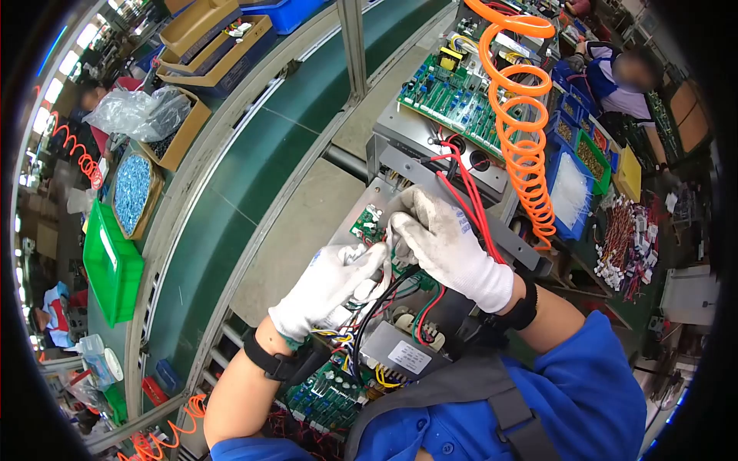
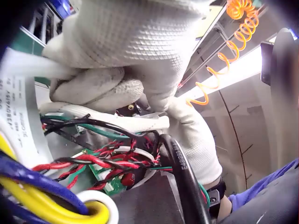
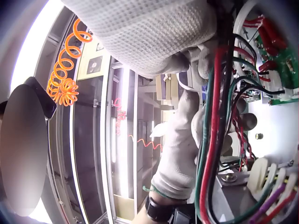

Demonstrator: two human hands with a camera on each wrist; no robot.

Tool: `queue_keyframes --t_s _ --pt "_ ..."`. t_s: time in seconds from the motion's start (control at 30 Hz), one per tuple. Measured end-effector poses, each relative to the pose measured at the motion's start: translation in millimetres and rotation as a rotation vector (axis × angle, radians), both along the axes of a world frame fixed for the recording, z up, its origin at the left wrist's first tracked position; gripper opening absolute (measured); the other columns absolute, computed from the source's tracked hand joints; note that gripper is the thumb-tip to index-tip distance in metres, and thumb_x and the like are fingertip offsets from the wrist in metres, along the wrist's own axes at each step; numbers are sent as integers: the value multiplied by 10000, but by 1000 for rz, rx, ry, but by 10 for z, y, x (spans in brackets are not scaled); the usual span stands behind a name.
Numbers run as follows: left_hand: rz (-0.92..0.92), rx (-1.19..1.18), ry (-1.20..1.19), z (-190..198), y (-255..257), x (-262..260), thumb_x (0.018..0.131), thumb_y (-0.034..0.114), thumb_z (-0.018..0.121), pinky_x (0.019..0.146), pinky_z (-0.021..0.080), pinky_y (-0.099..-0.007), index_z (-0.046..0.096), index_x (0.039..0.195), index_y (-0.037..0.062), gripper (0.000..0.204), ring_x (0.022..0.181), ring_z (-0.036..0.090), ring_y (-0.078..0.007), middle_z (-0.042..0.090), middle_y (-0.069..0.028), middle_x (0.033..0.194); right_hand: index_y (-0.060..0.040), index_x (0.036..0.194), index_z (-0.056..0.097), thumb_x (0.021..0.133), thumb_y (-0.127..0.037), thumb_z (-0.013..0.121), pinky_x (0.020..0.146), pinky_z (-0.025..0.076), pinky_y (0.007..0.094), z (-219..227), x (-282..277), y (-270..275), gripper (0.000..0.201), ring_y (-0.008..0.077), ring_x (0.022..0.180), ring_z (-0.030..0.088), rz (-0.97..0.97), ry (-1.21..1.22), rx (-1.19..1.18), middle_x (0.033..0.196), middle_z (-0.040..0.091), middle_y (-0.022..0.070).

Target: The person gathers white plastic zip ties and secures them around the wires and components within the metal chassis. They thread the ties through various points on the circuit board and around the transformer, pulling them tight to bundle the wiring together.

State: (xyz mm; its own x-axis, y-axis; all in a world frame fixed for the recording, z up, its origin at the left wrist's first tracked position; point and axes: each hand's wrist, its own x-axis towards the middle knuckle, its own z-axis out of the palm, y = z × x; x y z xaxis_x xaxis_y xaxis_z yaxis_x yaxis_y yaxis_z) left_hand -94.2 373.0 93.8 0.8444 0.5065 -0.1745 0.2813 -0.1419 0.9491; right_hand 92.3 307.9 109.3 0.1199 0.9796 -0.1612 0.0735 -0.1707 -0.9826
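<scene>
Both hands are wearing white gloves, and they are working close together above an opened metal unit, near the centre of the head view. The left hand [image 1: 334, 286] is coming in from seven o'clock. Its fingers are curling narrowly, thumb against forefinger, and they are pinching a thin white strip [image 2: 39, 65]. The right hand [image 1: 453, 246] is coming in from four o'clock, with its fingers bending and its tips also pinching the white strip, just beside the left fingertips. The far end of the strip is hiding behind the gloves, so I cannot tell exactly how it is passing around the wires.

The strip is lying at the wire bundle inside the unit. Twisted red and black wires [image 2: 107, 162] are running just below the left fingers, and a thick black cable [image 2: 181, 168] is curving beside them. A small green circuit board [image 1: 367, 221] is sitting at eleven o'clock from the meeting fingertips, and a labelled metal part [image 1: 407, 356] is standing at six o'clock.

Thick red cables [image 1: 470, 192] are rising at one o'clock from the fingertips. Farther in that direction, a large circuit board [image 1: 446, 98] is resting on a metal case [image 1: 407, 132], and an orange coiled hose [image 1: 523, 138] is hanging beside it. A green bin [image 1: 111, 265] is standing at nine o'clock, well apart from the hands.
</scene>
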Motion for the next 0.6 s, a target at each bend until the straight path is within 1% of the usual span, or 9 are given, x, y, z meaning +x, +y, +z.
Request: queue_keyframes --t_s 0.03,0.07,0.1,0.17,0.23,0.3,0.33,0.43,0.6 --pt "40 5 -37 47 -4 19 972 403 518 539 373 -258 590 769 38 425 597 420 -52 530 34 656 -19 1028 512 964 -103 449 611 472 228 18 3 3 123 51 727 524 -22 132 -85 844 540 20" --pt "118 -271 156 126 -40 17 969 383 526 524 366 -276 592 776 41 398 593 416 -50 524 40 656 -19 1028 512 964 -103 449 611 472 228 -51 21 9 123 51 727 524 -25 133 -85 844 540 20" --pt "115 -273 158 217 -71 43 969 383 526 524 366 -276 592 776 41 398 593 416 -50 524 40 656 -21 1035 503 972 -114 439 594 475 220 -179 47 6 129 51 711 539 -20 -43 8 841 546 22" --pt "99 -37 403 341 -104 96 939 345 550 577 418 -341 624 782 10 377 578 509 -175 545 -101 622 -23 1042 494 980 -126 428 578 478 212 -191 28 -1 136 51 696 555 -8 -221 91 838 552 24" --pt "39 -30 347 167 -56 67 895 335 582 570 423 -356 632 790 10 346 553 514 -190 542 -115 609 -28 1054 479 985 -137 422 546 482 207 -36 -17 10 140 64 661 591 -32 35 -84 834 564 27" --pt "-180 281 261 -46 -15 21 839 308 603 569 430 -380 639 787 10 304 542 531 -237 548 -147 607 -30 1067 471 987 -133 414 540 483 206 -13 -33 20 142 77 646 609 -13 95 -134 833 570 32" --pt "-69 78 526 236 -23 169 815 275 593 587 439 -412 637 771 12 270 570 565 -299 571 -173 627 -32 1065 471 988 -130 410 544 485 206 -78 -29 15 140 77 651 610 -15 75 -136 837 575 35" --pt "23 59 539 37 -13 70 807 255 593 626 459 -428 650 808 16 246 636 598 -345 607 -197 685 -29 1062 470 990 -117 399 558 498 212 -92 -31 -2 135 91 677 627 -17 75 -131 877 589 56" --pt "244 75 408 -159 -161 -44 806 185 573 749 485 -435 610 1086 49 313 857 626 -376 639 -232 882 -22 1077 431 990 -109 409 564 513 236 -110 -73 47 124 125 749 649 -71 353 -135 941 566 79"
